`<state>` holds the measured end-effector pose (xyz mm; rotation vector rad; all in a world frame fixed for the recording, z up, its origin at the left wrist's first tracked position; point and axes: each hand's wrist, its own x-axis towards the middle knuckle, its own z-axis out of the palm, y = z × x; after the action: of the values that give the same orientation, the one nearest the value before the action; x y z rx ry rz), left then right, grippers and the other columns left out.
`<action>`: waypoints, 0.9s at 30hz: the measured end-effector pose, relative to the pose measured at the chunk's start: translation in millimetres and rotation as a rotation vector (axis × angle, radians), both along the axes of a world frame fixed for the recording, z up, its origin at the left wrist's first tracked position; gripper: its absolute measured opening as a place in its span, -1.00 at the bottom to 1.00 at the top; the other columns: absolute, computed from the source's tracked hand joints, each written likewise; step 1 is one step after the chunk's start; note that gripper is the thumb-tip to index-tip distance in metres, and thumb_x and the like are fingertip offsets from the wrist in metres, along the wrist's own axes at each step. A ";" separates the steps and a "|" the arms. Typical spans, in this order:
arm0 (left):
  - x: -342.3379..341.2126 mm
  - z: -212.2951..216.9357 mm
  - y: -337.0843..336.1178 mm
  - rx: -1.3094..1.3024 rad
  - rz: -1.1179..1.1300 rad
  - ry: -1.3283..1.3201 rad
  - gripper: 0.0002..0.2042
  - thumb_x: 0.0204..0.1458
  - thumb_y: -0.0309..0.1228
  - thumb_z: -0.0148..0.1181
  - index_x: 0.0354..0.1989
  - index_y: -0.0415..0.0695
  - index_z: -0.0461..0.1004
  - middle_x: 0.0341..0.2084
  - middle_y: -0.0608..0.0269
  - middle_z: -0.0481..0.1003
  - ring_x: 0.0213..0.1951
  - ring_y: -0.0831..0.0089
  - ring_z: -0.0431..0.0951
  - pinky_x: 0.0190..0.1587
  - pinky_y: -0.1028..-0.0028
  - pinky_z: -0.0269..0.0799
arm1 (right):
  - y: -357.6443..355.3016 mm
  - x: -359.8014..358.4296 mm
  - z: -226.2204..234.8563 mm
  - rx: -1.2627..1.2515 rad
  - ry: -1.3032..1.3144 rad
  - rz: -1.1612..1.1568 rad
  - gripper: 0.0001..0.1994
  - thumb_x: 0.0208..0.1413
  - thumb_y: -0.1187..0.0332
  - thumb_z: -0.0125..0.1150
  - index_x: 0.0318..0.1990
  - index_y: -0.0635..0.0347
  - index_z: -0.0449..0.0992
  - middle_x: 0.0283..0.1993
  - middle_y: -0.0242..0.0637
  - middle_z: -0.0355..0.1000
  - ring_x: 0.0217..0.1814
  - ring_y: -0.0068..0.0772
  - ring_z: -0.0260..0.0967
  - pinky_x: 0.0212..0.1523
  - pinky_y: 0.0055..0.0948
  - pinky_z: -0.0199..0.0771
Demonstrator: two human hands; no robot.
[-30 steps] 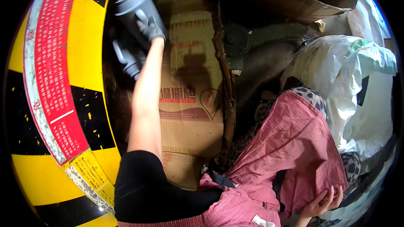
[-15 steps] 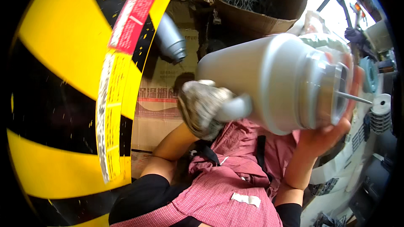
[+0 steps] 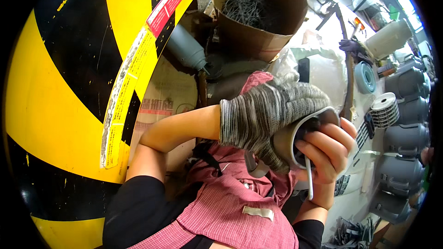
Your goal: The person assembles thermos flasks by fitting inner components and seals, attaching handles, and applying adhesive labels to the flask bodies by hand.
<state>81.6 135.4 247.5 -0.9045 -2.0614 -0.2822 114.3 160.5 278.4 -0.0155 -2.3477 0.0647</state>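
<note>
Left forearm came in bent at the elbow, raised across the chest. Left hand [image 3: 267, 115], in a grey knit glove, was wrapped over the top of the grey metal housing [image 3: 295, 140], fingers curled tight round it. Right hand [image 3: 325, 150], bare, came up from below, fingers hooked into the housing's open end, a white cable tie [image 3: 308, 182] hanging by the palm. Housing sat close in front of the pink apron [image 3: 230, 207].

Red-white label strip [image 3: 138, 60], cardboard box [image 3: 258, 18]
</note>
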 end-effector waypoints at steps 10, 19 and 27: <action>-73.0 -1.8 -48.4 -0.167 -1.100 -0.341 -0.57 0.27 -0.34 0.01 0.25 -0.28 0.28 0.03 0.05 0.47 0.01 0.19 0.52 0.06 0.24 0.46 | -1.6 -0.5 6.0 0.298 -0.055 0.286 -0.82 0.01 0.22 0.29 -0.47 0.10 0.58 -0.37 -0.37 0.49 -0.32 -0.42 0.52 -0.10 -0.40 0.52; -173.6 -3.8 -47.5 -0.442 -1.619 -0.940 -0.46 0.22 -0.30 0.02 0.37 -0.22 0.20 0.14 0.07 0.43 0.16 0.16 0.44 0.26 0.16 0.22 | 35.8 -23.9 14.6 0.500 0.086 0.531 -0.92 0.00 0.35 0.21 -0.37 0.10 0.50 -0.38 -0.35 0.46 -0.38 -0.39 0.48 -0.23 -0.43 0.47; -183.8 34.4 -39.6 -0.447 -1.674 -0.630 -0.39 0.22 -0.29 0.00 0.45 -0.19 0.15 0.28 0.05 0.32 0.33 0.15 0.31 0.43 0.09 0.03 | 40.6 -18.3 8.1 0.571 0.091 0.501 -0.82 0.05 0.36 0.23 -0.19 0.16 0.58 -0.51 -0.50 0.31 -0.56 -0.59 0.27 -0.33 -0.48 0.43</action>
<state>-102.2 95.7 282.0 -2.9472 -1.2712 -1.0675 96.0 201.1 286.5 0.8325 -2.1477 -0.3519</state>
